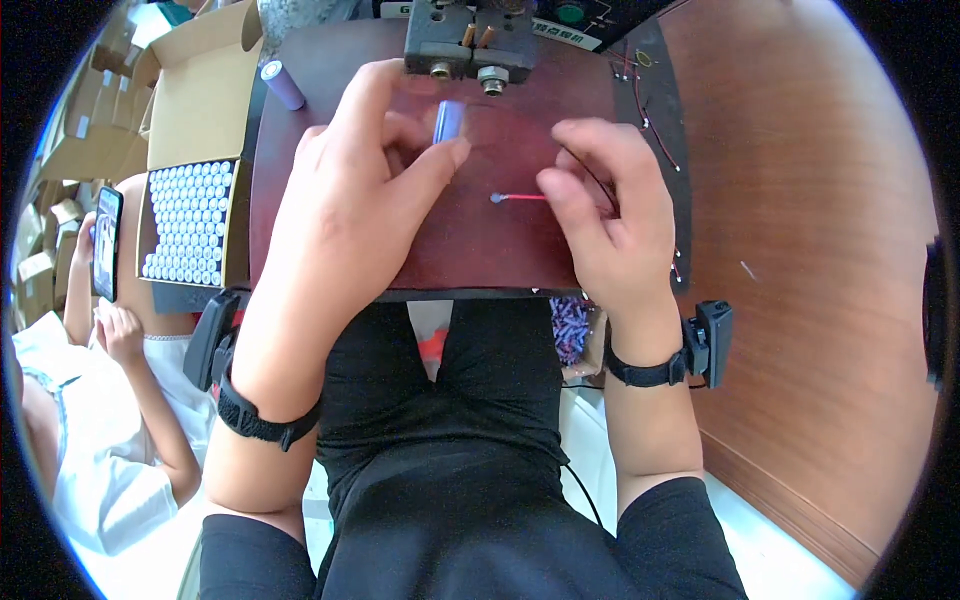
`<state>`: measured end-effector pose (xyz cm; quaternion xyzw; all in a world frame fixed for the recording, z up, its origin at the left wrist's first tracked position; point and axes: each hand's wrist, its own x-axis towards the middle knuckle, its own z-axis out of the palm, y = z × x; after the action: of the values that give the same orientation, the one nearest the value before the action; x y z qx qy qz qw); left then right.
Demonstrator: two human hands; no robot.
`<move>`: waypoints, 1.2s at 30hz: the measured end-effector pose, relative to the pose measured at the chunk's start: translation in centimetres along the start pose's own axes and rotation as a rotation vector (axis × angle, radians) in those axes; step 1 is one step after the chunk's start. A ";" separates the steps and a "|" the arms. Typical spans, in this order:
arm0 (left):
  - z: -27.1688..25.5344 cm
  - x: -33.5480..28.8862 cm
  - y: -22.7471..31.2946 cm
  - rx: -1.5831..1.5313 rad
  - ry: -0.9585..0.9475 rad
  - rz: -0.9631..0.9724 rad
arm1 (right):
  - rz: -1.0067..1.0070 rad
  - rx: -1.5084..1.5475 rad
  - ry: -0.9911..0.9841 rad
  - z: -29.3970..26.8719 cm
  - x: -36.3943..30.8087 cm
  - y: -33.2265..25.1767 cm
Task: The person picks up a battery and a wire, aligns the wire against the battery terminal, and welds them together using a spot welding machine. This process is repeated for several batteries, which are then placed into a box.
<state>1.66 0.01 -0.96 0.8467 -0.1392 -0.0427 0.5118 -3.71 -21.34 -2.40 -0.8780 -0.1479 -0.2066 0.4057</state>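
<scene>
My left hand is closed on a purple cylindrical battery cell, which sticks up between thumb and fingers, slightly blurred. It is just below a machine head with two copper-coloured pins and metal fittings. On the right, my right hand pinches a red wire with a small round metal tab at its free end, pointing left. A dark wire also runs through those fingers. Cell and wire are apart, over the dark red work mat.
Another purple cell is on the mat's far left. Beside it, an open cardboard box holds rows of cells. Loose wires lie along the right edge. At left, a person holds a phone. Small purple pieces fill a container below the table edge.
</scene>
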 end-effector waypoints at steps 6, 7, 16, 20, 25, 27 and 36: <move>-1.7 -0.4 -0.1 -0.102 -0.181 0.037 | -0.075 -0.061 -0.073 -0.6 0.0 -0.6; -1.7 -0.3 -0.2 -0.101 -0.177 0.040 | -0.108 -0.046 -0.088 -0.7 -0.1 -0.5; -1.1 0.2 -0.8 -0.073 -0.127 0.140 | 0.008 -0.141 0.048 -0.4 0.8 -1.8; -1.2 1.1 -0.5 0.051 -0.109 0.270 | 0.063 0.083 0.165 1.0 2.1 -0.8; 0.5 1.5 -1.2 0.154 -0.102 0.373 | 0.179 0.286 0.149 2.2 2.4 -0.9; 1.0 1.5 -1.2 0.338 -0.003 0.406 | 0.214 0.298 0.164 2.2 2.4 -0.5; 0.9 1.6 -1.7 0.394 0.066 0.313 | 0.101 0.063 0.204 2.9 3.5 0.1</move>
<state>3.33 -0.50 -2.79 0.8992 -0.2574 0.0928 0.3414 0.12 -18.83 -2.50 -0.8455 -0.0678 -0.2694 0.4560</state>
